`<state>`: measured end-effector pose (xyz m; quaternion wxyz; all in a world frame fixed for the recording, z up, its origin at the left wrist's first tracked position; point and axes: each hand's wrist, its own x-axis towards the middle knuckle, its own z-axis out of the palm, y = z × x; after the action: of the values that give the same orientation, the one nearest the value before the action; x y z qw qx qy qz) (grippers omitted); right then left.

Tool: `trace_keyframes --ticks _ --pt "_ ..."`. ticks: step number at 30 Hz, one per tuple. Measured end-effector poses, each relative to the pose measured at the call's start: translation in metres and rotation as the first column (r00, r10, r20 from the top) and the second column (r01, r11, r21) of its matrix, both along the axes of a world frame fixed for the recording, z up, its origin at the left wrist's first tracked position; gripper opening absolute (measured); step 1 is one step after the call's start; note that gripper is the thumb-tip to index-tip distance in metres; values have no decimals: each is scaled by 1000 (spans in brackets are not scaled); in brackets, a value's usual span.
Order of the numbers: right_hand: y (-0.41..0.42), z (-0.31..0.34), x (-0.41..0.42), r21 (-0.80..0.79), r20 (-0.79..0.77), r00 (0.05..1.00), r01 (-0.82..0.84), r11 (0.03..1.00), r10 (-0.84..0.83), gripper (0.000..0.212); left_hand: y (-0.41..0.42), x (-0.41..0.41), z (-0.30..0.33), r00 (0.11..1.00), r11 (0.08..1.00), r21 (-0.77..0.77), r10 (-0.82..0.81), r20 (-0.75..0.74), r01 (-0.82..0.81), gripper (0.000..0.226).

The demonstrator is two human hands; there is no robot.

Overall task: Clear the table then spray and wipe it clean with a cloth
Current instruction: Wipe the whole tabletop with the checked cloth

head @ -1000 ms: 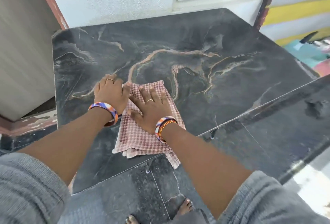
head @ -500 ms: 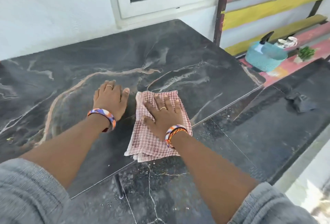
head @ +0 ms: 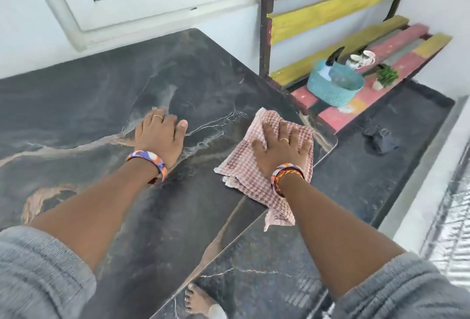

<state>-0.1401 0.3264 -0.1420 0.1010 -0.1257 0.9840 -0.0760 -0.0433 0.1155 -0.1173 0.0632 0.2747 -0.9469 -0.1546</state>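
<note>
the checked cloth (head: 256, 166) is pressed flat under the spread right hand (head: 281, 147) at the marble table's (head: 76, 95) right near corner; the left hand (head: 160, 135) rests flat, fingers relaxed. the overhanging cloth could be dragged off the edge.

a single head-worn view looks forward and steeply down from above the person's own arms, close over the tabletop (head: 96, 95). it faces the wall beyond the hands, wide enough to catch the floor below them.
</note>
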Motion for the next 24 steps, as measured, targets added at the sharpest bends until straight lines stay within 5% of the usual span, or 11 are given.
trace_keyframes --ticks 6,11,24 --pt "-6 1 -49 31 36 884 464 885 -465 65 -20 -72 4 998 997 53 -48 -35 50 43" --pt "-19 5 -81 66 38 809 584 809 -587 68 -33 -110 9 998 994 97 -47 -47 51 43" --pt "-195 3 -224 -16 -51 994 94 995 -95 56 -112 -181 3 979 979 39 203 -20 -202 45"
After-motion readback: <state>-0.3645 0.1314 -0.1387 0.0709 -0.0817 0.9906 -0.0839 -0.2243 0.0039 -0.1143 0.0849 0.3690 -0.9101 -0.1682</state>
